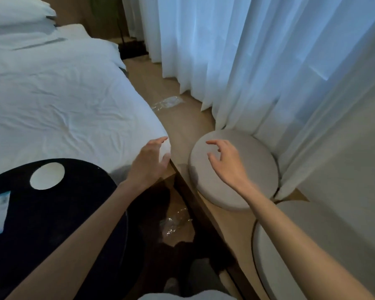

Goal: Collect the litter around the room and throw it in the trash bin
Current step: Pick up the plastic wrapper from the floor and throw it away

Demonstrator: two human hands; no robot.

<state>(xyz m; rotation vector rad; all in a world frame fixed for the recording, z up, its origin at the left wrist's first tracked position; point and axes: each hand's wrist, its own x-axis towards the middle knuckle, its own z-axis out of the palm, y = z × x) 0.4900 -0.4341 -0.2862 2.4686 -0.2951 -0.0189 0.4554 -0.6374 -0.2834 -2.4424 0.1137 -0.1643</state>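
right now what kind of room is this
Most likely a bedroom, perhaps a hotel room: a bed made up with white linen and pillows, floor-length sheer curtains, and round cushions on a low wooden ledge by the window.

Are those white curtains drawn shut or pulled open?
Shut, as far as the view reaches. The curtains hang in unbroken folds down to the floor, with light glowing through and no window showing.

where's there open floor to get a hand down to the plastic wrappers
Open floor runs between the bed and the curtain, around the far clear plastic wrapper. The near wrapper lies in a tight, dark gap between the black round table and the wooden bench. The round cushion tops the bench. Left hand and right hand are empty.
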